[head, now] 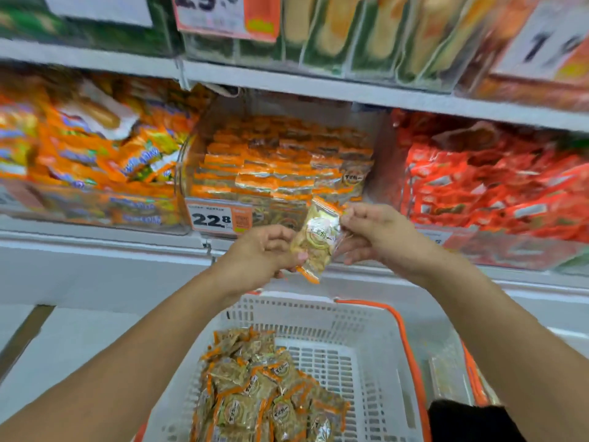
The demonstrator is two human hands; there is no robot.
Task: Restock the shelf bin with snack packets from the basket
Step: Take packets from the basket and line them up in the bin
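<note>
A small clear snack packet [317,239] with orange ends is held tilted between both hands, just in front of the shelf bin. My left hand [261,253] pinches its lower end and my right hand [373,232] grips its upper right edge. The clear shelf bin [204,173] behind holds neat rows of the same orange-edged packets, with a 22.8 price tag on its front. Below my arms stands the white plastic basket [363,323] with orange handles, with a heap of matching packets [264,387] on its left side.
A bin of orange and yellow bags [89,161] sits left of the target bin, and a bin of red packets [490,183] sits to its right. An upper shelf [318,87] carries green and orange packs. A white ledge [95,260] runs below the bins.
</note>
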